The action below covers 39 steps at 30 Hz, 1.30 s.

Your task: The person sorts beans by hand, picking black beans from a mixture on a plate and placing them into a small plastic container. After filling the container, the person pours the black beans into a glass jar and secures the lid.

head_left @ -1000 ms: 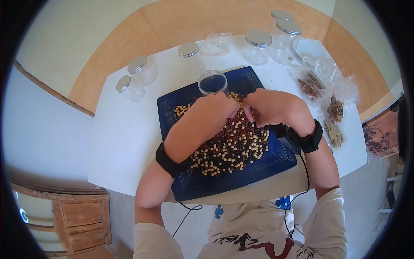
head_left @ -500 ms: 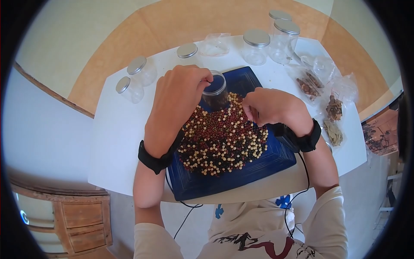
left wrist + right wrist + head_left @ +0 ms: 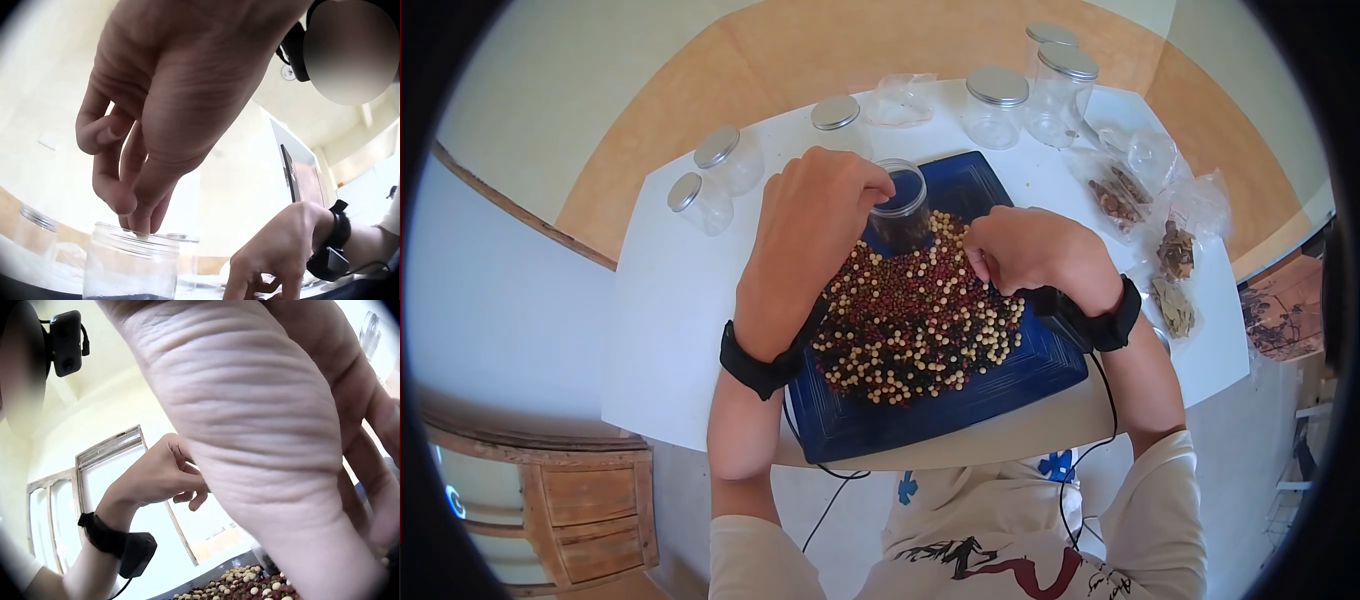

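My left hand (image 3: 812, 225) is over the left rim of an open clear jar (image 3: 903, 225), its thumb and forefinger close together. In the left wrist view the fingertips come right down to the mouth of the jar (image 3: 128, 269), and a dark layer shows low inside it. Whether a bean sits between those fingertips I cannot tell. The jar stands at the far side of a blue tray (image 3: 870, 432), beside a spread of mixed beans (image 3: 920, 335), cream, red and black. My right hand (image 3: 1040, 245) hangs palm down over the pile's right side, fingers bent toward the beans, tips mostly hidden.
Lidded clear jars stand along the table's back, some left (image 3: 720, 165), others right (image 3: 997, 105). A crumpled plastic bag (image 3: 900, 100) lies between them. Bags of dried spices (image 3: 1118, 195) and leaves (image 3: 1175, 305) line the right side. A cable (image 3: 1112, 395) trails from my right wrist.
My left hand lifted from the bean pile and moved up and left to the jar's rim, staying there over the last half second. The right hand has hardly moved.
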{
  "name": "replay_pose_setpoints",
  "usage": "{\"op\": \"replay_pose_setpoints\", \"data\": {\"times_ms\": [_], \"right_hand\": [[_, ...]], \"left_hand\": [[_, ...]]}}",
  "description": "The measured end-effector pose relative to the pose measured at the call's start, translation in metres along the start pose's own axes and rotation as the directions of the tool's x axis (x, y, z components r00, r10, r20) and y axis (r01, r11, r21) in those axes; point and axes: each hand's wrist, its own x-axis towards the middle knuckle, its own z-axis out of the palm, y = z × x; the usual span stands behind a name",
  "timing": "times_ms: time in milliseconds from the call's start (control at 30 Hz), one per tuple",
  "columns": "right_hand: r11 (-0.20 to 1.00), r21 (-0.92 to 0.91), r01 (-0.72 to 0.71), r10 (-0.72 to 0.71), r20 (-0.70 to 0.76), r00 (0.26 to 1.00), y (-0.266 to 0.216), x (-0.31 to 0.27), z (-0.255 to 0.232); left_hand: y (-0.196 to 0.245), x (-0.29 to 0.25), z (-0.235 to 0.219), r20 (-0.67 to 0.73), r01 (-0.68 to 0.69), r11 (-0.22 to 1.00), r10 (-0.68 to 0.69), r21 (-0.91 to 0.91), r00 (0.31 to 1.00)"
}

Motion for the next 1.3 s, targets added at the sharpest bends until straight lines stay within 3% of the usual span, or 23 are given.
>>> {"op": "replay_pose_setpoints", "data": {"times_ms": [67, 233, 300, 433, 500, 533, 600, 667, 800, 867, 900, 967, 1033, 1100, 1300], "right_hand": [[0.999, -0.010, 0.048, -0.048, -0.078, 0.996, 0.000, -0.001, 0.000], [0.997, 0.027, 0.075, -0.074, -0.046, 0.996, 0.001, 0.000, 0.000], [0.997, 0.049, 0.067, -0.066, -0.013, 0.998, 0.003, 0.002, 0.002], [0.998, 0.009, 0.060, -0.060, -0.009, 0.998, 0.003, 0.003, 0.003], [0.997, 0.006, 0.082, -0.082, -0.024, 0.996, 0.001, 0.003, -0.004], [0.994, 0.020, 0.105, -0.106, 0.015, 0.994, -0.003, 0.006, -0.012], [0.991, 0.034, 0.133, -0.135, 0.058, 0.989, -0.007, 0.007, -0.022], [0.948, 0.178, 0.264, -0.234, -0.171, 0.957, -0.009, 0.007, -0.028], [0.921, 0.148, 0.360, -0.298, -0.326, 0.897, -0.025, 0.008, -0.036], [0.949, 0.055, 0.311, -0.230, -0.554, 0.800, -0.031, 0.013, -0.030], [0.949, 0.056, 0.312, -0.230, -0.555, 0.799, -0.032, 0.016, -0.026], [0.944, -0.022, 0.330, -0.259, -0.669, 0.697, -0.033, 0.021, -0.018], [0.949, -0.036, 0.313, -0.252, -0.681, 0.688, -0.034, 0.023, -0.015], [0.954, -0.049, 0.295, -0.246, -0.693, 0.678, -0.033, 0.024, -0.013], [0.946, -0.052, 0.319, -0.255, -0.727, 0.638, -0.034, 0.026, -0.011]], "left_hand": [[0.001, 0.000, -0.001, 0.001, 0.006, 1.000, -0.006, -0.014, 1.000], [0.007, 0.001, -0.006, 0.025, 0.013, 0.999, -0.012, -0.040, 1.000], [0.012, 0.000, -0.010, 0.088, 0.031, 0.989, -0.018, -0.146, 0.996], [0.021, -0.002, -0.018, 0.236, 0.007, 0.983, 0.037, -0.181, 0.971], [0.024, -0.005, -0.017, 0.450, 0.056, 0.964, 0.070, -0.260, 0.890], [0.023, -0.006, -0.013, 0.450, 0.058, 0.964, 0.067, -0.259, 0.891], [0.018, -0.013, 0.000, 0.600, 0.039, 0.972, 0.112, -0.233, 0.792], [0.020, -0.016, 0.007, 0.636, 0.053, 0.968, 0.119, -0.244, 0.763], [0.013, -0.023, 0.030, 0.684, 0.071, 0.934, 0.202, -0.350, 0.701], [0.012, -0.029, 0.033, 0.654, 0.050, 0.935, 0.208, -0.352, 0.727], [0.012, -0.031, 0.034, 0.623, 0.028, 0.936, 0.212, -0.352, 0.753], [0.010, -0.034, 0.038, 0.615, 0.031, 0.934, 0.208, -0.355, 0.761], [0.012, -0.032, 0.039, 0.605, 0.033, 0.932, 0.207, -0.361, 0.769], [0.016, -0.027, 0.034, 0.678, 0.056, 0.966, 0.136, -0.253, 0.723], [0.022, -0.024, 0.031, 0.721, 0.064, 0.985, 0.073, -0.161, 0.689]]}}
